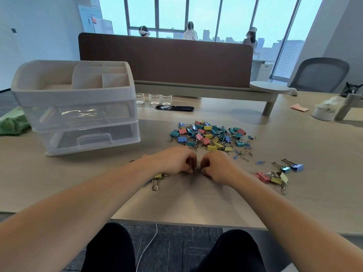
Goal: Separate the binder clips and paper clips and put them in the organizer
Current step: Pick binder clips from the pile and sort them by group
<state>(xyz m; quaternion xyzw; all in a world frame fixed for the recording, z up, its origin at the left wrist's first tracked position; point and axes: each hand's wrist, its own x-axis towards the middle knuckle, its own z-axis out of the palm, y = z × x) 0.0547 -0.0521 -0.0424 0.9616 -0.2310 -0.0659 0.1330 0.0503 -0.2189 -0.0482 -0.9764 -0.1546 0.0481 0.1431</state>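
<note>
Your left hand (176, 160) and right hand (218, 165) meet fingertip to fingertip at the near middle of the table (294, 203), both pinched on a small tangle of wire clips (197, 171) – what kind they are is too small to tell. Expect these pieces to be light, stiff and springy, and apt to hook one another; take a binder clip by its painted body, not its wire loops. A yellow binder clip (157, 178) lies half under your left wrist. The mixed pile (210, 135) sits beyond your hands, a smaller group of clips (275, 176) to your right. The organizer (74, 107) stands to the far left, drawers shut – top compartments appear empty.
</note>
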